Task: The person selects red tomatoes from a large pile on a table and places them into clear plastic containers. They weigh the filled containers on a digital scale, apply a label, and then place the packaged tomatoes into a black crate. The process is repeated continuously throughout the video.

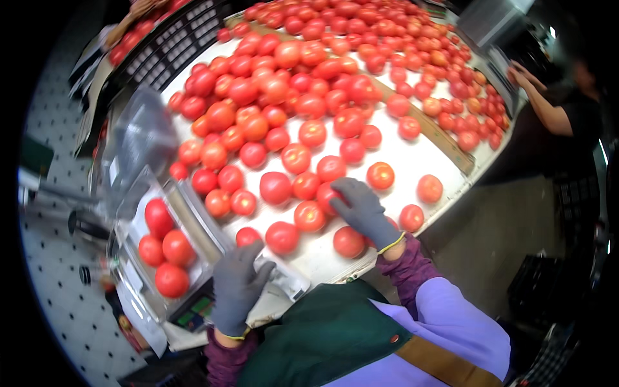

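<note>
Closest to the camera, the left hand [237,287] in a grey glove rests with loose, half-open fingers on the table edge, just beside a clear tray [143,213] holding four tomatoes [164,248]. Right hand [363,211], gloved too, lies flat with spread fingers on a red tomato [327,197] among many on the white table [412,158].

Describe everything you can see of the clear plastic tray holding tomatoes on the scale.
The clear plastic tray is shallow, rectangular and glossy, with a see-through rim. It sits level on the weighing scale at the white table's left edge. Four round red tomatoes lie inside, filling most of it. The grey-gloved left hand rests just to its right, not clearly touching it.
</note>
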`<state>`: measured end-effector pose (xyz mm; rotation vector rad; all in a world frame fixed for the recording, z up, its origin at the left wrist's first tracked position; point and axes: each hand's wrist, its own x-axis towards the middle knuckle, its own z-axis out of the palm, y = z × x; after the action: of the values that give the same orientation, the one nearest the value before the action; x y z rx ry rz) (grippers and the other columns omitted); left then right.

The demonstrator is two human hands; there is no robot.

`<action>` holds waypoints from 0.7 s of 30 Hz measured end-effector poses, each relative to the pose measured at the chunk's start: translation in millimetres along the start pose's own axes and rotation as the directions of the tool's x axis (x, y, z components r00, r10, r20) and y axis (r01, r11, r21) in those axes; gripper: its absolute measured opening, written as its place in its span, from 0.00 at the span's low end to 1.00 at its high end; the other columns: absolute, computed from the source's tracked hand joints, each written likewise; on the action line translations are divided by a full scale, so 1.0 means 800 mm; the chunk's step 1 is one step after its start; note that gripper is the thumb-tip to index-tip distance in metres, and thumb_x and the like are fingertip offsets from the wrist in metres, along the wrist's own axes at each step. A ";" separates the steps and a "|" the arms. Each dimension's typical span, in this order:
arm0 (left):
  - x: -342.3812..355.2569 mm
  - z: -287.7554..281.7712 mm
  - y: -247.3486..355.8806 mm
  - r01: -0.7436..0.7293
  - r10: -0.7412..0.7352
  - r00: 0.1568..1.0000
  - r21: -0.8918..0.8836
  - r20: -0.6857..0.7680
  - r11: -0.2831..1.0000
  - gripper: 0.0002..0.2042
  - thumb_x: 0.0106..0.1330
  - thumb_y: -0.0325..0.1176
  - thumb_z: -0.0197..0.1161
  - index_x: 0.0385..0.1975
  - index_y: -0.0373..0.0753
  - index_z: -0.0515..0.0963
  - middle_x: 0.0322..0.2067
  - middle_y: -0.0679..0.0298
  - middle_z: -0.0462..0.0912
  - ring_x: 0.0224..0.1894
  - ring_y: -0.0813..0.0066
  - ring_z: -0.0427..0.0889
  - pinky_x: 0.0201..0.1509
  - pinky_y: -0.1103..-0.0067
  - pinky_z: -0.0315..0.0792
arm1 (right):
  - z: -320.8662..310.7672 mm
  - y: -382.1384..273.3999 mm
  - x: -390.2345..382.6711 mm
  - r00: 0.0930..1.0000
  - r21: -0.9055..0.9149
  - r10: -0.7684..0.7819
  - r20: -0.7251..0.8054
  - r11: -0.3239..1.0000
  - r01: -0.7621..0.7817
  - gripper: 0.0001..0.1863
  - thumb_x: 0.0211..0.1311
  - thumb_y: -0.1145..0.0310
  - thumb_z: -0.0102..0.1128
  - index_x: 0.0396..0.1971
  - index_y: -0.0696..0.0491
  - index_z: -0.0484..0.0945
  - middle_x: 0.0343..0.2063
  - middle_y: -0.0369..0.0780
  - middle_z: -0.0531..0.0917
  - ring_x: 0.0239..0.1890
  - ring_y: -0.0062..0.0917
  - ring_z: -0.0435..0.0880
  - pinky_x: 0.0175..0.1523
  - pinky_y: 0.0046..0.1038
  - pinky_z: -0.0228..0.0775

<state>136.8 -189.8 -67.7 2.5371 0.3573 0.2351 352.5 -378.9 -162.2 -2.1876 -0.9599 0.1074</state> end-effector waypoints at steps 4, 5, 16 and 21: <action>0.021 0.057 0.013 0.001 -0.018 0.989 0.116 0.145 0.993 0.20 0.52 0.36 0.68 0.44 0.37 0.75 0.37 0.55 0.77 0.40 0.55 0.76 0.43 0.65 0.71 | -0.013 0.012 -0.010 0.990 -0.015 0.097 0.100 0.995 -0.096 0.19 0.59 0.57 0.56 0.48 0.48 0.73 0.44 0.44 0.77 0.44 0.41 0.78 0.48 0.41 0.70; 0.022 0.066 0.012 0.036 -0.062 0.979 0.133 0.196 0.990 0.20 0.52 0.36 0.68 0.44 0.37 0.75 0.40 0.53 0.77 0.43 0.53 0.76 0.45 0.65 0.71 | -0.018 0.018 -0.008 0.991 0.040 0.103 0.087 0.993 -0.107 0.19 0.59 0.56 0.56 0.48 0.49 0.73 0.44 0.44 0.78 0.43 0.41 0.78 0.48 0.40 0.70; 0.023 0.087 0.010 0.147 -0.169 0.974 0.151 0.150 0.978 0.22 0.51 0.38 0.69 0.45 0.37 0.73 0.47 0.48 0.71 0.46 0.48 0.72 0.48 0.63 0.70 | -0.081 0.134 0.199 0.920 0.029 0.247 -0.305 0.968 -0.250 0.36 0.49 0.53 0.65 0.58 0.53 0.67 0.48 0.49 0.74 0.50 0.37 0.75 0.52 0.35 0.69; 0.034 0.085 0.009 0.218 -0.209 0.970 -0.068 0.122 0.974 0.24 0.53 0.37 0.69 0.48 0.35 0.72 0.45 0.51 0.74 0.48 0.52 0.74 0.49 0.66 0.70 | -0.062 0.132 0.270 0.868 -0.246 0.412 -0.278 0.843 -0.479 0.42 0.39 0.49 0.69 0.56 0.50 0.64 0.46 0.49 0.70 0.50 0.42 0.71 0.51 0.41 0.68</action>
<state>180.5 -221.4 -117.4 2.3971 0.5596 0.0210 588.5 -312.0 -151.9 -2.6182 -0.3398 -0.0661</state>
